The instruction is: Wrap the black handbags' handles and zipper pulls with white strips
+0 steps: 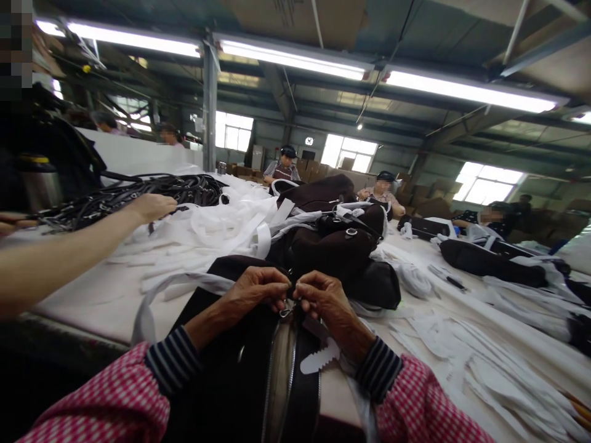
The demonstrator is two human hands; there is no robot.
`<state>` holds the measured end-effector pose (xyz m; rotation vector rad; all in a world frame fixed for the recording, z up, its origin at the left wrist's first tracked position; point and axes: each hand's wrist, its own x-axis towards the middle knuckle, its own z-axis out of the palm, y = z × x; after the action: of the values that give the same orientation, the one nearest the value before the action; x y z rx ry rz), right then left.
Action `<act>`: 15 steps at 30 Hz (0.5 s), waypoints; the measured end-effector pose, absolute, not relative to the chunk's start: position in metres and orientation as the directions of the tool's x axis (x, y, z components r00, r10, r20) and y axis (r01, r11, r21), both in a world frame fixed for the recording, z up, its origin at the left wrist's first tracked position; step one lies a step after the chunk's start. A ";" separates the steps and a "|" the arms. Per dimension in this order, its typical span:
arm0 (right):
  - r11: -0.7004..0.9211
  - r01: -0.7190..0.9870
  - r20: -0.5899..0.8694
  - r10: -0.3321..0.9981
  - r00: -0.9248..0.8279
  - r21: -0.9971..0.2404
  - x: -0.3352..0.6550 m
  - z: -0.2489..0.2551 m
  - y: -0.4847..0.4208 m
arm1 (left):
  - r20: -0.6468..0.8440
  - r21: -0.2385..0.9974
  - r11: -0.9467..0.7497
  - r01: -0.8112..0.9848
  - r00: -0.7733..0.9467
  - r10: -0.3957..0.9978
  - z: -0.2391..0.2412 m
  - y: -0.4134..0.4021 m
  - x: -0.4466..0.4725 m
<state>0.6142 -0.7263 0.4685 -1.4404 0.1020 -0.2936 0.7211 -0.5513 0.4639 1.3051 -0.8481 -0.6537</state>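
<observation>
Left hand [258, 289] and right hand [327, 301] pinch zipper [292, 363]; black bag [217, 369] gapes.

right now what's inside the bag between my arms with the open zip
Through the bag's open zip, a strip of pale lining shows. Its black sides cover the rest, so any contents can't be seen.

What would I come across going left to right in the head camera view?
Metal flask, co-worker's outstretched hand, wearer's left hand, wearer's right hand, white roll, long black bag.
</observation>
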 end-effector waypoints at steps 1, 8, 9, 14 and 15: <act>0.102 0.141 0.111 -0.257 0.960 -0.985 0.614 0.468 -0.726 | 0.160 0.985 0.170 -0.032 0.540 -0.826 0.464 -0.551 0.721; 0.097 0.137 0.112 -0.220 0.969 -0.986 0.617 0.461 -0.730 | 0.183 0.982 0.175 -0.068 0.544 -0.819 0.462 -0.551 0.722; 0.094 0.135 0.112 -0.214 0.970 -0.986 0.617 0.460 -0.730 | 0.189 0.982 0.169 -0.086 0.540 -0.820 0.462 -0.551 0.722; 0.055 0.136 0.124 -0.190 0.974 -0.989 0.617 0.459 -0.729 | 0.220 0.975 0.161 -0.156 0.531 -0.818 0.463 -0.552 0.720; 0.046 0.140 0.130 -0.183 0.975 -0.989 0.616 0.460 -0.728 | 0.231 0.971 0.164 -0.172 0.529 -0.817 0.463 -0.552 0.720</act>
<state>0.6162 -0.7280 0.4601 -1.5043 0.0342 -0.2466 0.7203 -0.5523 0.4630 1.3582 -0.9466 -0.5747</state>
